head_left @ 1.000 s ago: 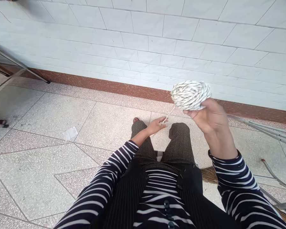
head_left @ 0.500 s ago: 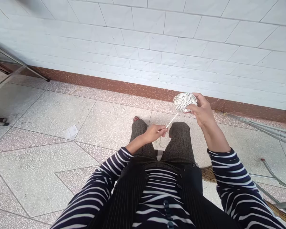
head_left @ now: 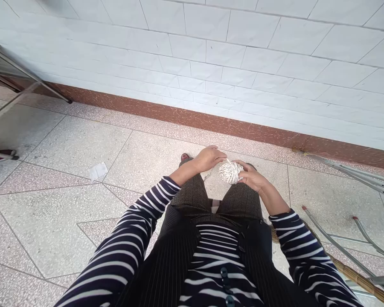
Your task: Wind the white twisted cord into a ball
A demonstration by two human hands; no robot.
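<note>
One ball (head_left: 229,173) just right of frame centre, gripped in right hand (head_left: 252,177), left hand (head_left: 208,159) pinching its cord (head_left: 228,160) close by; best with cord lightly taut, ball steady.

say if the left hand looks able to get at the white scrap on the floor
Probably not without leaning: the scrap lies on the floor, well below the left hand, which appears to pinch the rope. Nothing visible covers the scrap.

Rope ball (head_left: 229,172) lowered, nearer left hand (head_left: 209,158).
</note>
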